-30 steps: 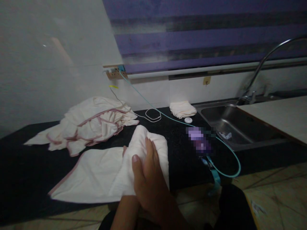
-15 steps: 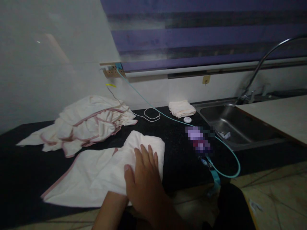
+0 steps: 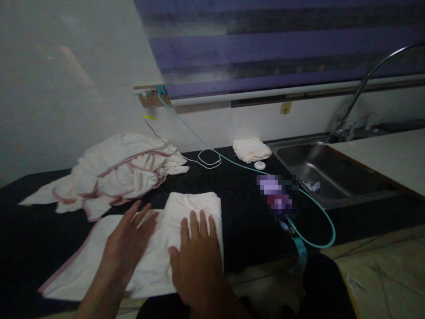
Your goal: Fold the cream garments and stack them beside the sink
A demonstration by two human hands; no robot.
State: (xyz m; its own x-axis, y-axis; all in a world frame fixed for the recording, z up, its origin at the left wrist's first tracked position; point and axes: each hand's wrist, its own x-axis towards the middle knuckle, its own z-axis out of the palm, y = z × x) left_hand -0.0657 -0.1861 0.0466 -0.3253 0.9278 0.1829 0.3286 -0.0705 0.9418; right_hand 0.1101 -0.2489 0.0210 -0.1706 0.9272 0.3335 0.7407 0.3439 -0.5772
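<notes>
Cloth (image 3: 186, 212) pressed flat on the desk (image 3: 252, 221).
It is lain upon by both hands at the near edge, left hand (image 3: 128, 241) and right hand (image 3: 195, 261), fingers (image 3: 194, 226) spread apart, nothing gripped.

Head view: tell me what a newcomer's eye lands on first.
Both hands lie flat on a pale cloth at the front edge of the dark counter: left hand, right hand. Behind them sits a crumpled heap of pink-edged cloths; a steel sink is at right.
</notes>
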